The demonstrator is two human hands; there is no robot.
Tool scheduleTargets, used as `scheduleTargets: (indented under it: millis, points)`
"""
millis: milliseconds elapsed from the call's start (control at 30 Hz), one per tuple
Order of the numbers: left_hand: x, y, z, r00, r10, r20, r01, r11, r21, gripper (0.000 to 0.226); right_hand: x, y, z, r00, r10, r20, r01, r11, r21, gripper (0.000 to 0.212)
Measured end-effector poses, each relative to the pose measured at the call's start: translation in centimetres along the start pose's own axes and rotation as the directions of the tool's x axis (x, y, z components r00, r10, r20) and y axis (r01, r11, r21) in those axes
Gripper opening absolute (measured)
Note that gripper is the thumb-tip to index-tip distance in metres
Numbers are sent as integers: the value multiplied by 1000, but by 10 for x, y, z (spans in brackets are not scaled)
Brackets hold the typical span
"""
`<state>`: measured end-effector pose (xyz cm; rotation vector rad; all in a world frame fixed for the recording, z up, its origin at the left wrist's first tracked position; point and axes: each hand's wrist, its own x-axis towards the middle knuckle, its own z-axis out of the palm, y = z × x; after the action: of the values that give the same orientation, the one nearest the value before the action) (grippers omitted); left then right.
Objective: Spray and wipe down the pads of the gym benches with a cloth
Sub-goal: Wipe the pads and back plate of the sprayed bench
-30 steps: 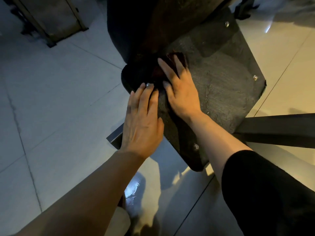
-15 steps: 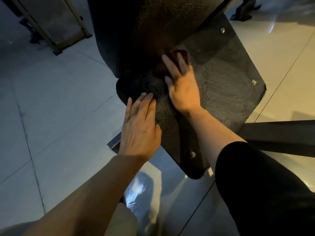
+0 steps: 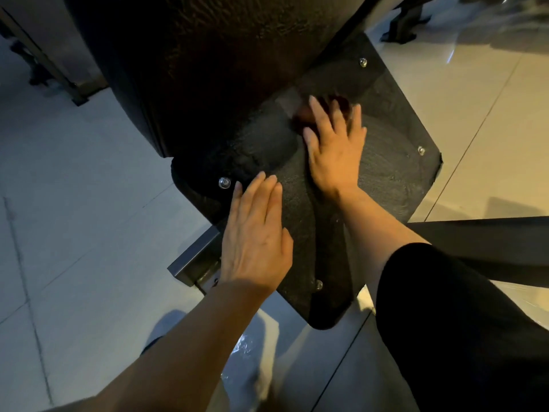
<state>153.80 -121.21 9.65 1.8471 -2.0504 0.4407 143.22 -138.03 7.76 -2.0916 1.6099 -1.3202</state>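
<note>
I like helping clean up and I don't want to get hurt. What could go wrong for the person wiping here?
Two things could go wrong. The right hand presses a dark red cloth flat against the black plate, which has raised bolts; fingers or cloth might snag on one. The cloth sits close to the gap under the big black pad, so fingertips could slip in there and get pinched. The left hand only rests flat, so it would not stop a slip.

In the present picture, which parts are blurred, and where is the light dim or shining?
Head view: the right hand's fingers and the dark red cloth under them are smeared by motion; the left hand is sharp. The black bench pad is dim, with little detail. Glare lies on the floor tiles below the plate.
</note>
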Motion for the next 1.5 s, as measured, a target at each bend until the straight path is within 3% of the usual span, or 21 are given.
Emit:
scheduleTargets:
  millis: [67, 100, 167, 233, 300, 367, 433, 500, 533, 633, 700, 767, 900, 1033, 1100, 1200, 1267, 1400, 1500]
  points:
    - [5, 0, 0, 1000, -2, -2, 2, 1000, 4, 64, -2, 8, -4, 993, 120, -12, -120, 993, 2, 51]
    - [8, -1, 1, 1000, -4, -1, 4, 1000, 5, 65, -4, 4, -4, 996, 94, -6, -94, 993, 71, 51]
    - [13, -3, 3, 1000, -8, 5, 8, 1000, 9, 65, -5, -13, -2, 995, -95, 30, 87, 978, 191, 53]
    - [18, -2, 8, 1000, -10, 11, 10, 1000, 13, 65, -4, -22, 0, 942, -323, 89, 304, 936, 179, 55]
    - [25, 0, 12, 1000, -9, 11, 9, 1000, 17, 64, 7, -15, 0, 895, -427, 128, 412, 902, 129, 55]
    - [34, 5, 16, 1000, 5, 12, -6, 1000, 15, 62, 24, 6, 2, 926, -369, 77, 362, 927, 97, 54]
    - [42, 9, 19, 1000, 20, 18, -21, 999, 25, 60, 38, 24, 0, 992, -123, 16, 120, 985, 127, 53]
    - [48, 12, 23, 999, 30, 17, -31, 999, 44, 58, 43, 27, 3, 995, 102, 4, -102, 980, 170, 52]
    - [51, 13, 25, 999, 32, 12, -33, 998, 50, 56, 42, 22, 3, 995, 103, -4, -101, 982, 163, 52]
    - [61, 16, 32, 999, 35, 0, -35, 998, 54, 53, 36, 11, 3, 975, -221, 16, 217, 967, 134, 51]
    - [70, 21, 36, 1000, 30, 5, -30, 998, 52, 53, 44, 19, 3, 939, -337, 61, 327, 935, 138, 51]
    - [77, 26, 40, 999, 34, 16, -35, 998, 45, 56, 58, 37, 3, 955, -295, 31, 289, 950, 121, 51]
    - [85, 31, 45, 999, 44, 12, -44, 998, 46, 55, 74, 84, 1, 999, 10, -48, -4, 993, 121, 50]
    - [91, 30, 48, 999, 26, 31, -29, 996, 85, 58, 84, 98, -3, 957, 284, -57, -269, 945, 184, 49]
    - [91, 29, 48, 999, 27, 39, -30, 995, 97, 58, 83, 81, -2, 961, 270, -58, -255, 949, 183, 50]
    - [91, 28, 47, 999, 30, 34, -34, 993, 115, 59, 76, 60, -1, 1000, -2, -22, 5, 990, 142, 52]
    - [89, 28, 46, 999, 25, 36, -29, 992, 120, 61, 77, 59, 0, 995, -97, 28, 92, 985, 144, 53]
    - [82, 24, 39, 999, 28, 45, -33, 993, 109, 59, 80, 57, -1, 996, 88, -9, -85, 976, 199, 51]
    - [71, 13, 31, 999, 21, 41, -25, 993, 115, 57, 72, 40, 0, 998, 60, -1, -59, 978, 201, 51]
